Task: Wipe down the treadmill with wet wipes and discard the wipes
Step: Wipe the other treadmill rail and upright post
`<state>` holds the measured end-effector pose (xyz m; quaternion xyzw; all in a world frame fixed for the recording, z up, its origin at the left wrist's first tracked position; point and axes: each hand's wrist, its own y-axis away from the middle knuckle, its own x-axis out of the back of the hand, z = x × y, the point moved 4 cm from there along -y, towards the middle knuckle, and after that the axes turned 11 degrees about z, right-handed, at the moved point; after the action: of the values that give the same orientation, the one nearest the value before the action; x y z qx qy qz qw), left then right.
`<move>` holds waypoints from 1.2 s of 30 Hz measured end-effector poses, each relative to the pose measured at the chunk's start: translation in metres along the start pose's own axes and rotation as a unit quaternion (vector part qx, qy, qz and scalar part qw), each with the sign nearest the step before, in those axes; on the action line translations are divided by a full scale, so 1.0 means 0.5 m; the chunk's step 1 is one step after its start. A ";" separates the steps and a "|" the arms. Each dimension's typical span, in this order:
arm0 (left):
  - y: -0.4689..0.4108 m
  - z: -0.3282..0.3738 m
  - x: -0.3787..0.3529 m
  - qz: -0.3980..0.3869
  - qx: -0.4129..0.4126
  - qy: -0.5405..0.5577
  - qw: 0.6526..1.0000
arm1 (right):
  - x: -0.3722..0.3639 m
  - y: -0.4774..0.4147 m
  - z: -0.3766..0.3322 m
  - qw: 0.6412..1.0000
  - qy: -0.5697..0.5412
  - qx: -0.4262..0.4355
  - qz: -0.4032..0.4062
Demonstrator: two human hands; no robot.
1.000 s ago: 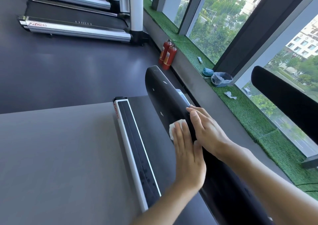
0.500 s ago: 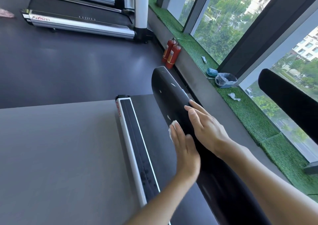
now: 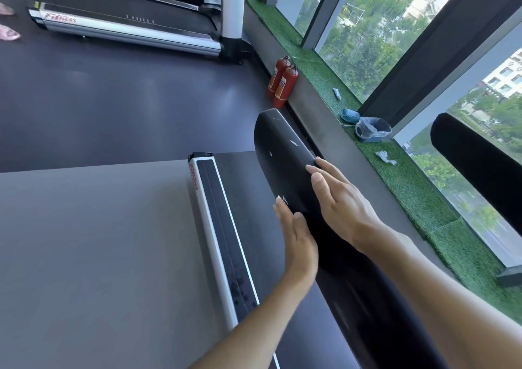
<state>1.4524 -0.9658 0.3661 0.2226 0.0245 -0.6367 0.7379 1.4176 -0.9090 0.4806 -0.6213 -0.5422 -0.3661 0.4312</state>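
The treadmill's black padded handrail (image 3: 282, 148) runs from the lower right up to the middle of the view. My left hand (image 3: 296, 241) lies flat against its left side, pressing a white wet wipe (image 3: 280, 198) to it; only a sliver of the wipe shows at my fingertips. On top of the rail rests my right hand (image 3: 341, 207), fingers stretched out and holding nothing. Below are the treadmill's white side rail (image 3: 214, 227) and grey belt (image 3: 84, 255).
A second black handrail (image 3: 474, 165) stands at the right by the window. On the green turf ledge sit a small bag-lined bin (image 3: 372, 130), a blue pack (image 3: 349, 115) and a crumpled wipe (image 3: 385, 157). Two red fire extinguishers (image 3: 284, 86) and another treadmill (image 3: 127, 27) lie beyond.
My left hand has slid along the rail's side and now covers almost all of the wipe, which showed clearly a second ago. My right hand stays on top of the rail.
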 end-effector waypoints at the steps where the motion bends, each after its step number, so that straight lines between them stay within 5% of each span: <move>1: 0.016 -0.005 -0.002 -0.004 -0.014 0.001 1.000 | 0.001 0.000 0.003 1.000 -0.004 -0.002 0.003; 10: -0.045 0.038 -0.006 0.021 -0.089 -0.076 0.993 | -0.001 -0.007 0.005 1.000 -0.007 -0.013 0.004; 15: 0.060 0.029 -0.003 -0.032 -0.177 -0.121 0.976 | -0.002 -0.012 0.015 0.999 -0.035 -0.023 0.012; 20: -0.076 0.086 -0.003 -0.011 -0.162 -0.164 0.973 | 0.001 -0.014 0.014 0.997 -0.069 -0.030 0.035; 26: 0.021 0.065 -0.010 -0.044 -0.240 -0.217 0.945 | 0.002 -0.013 0.011 0.996 -0.082 -0.030 0.024; 31: -0.106 0.101 -0.007 0.003 -0.171 -0.188 0.967 | -0.002 -0.014 0.017 0.996 -0.078 -0.030 0.018; 36: 0.013 0.066 -0.014 -0.026 -0.244 -0.220 0.944 | -0.001 -0.016 0.019 0.993 -0.110 -0.037 0.005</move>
<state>1.4490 -0.9708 0.4001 -0.1107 0.0224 -0.6633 0.7398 1.4093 -0.9000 0.4780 -0.6760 -0.5691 -0.3133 0.3478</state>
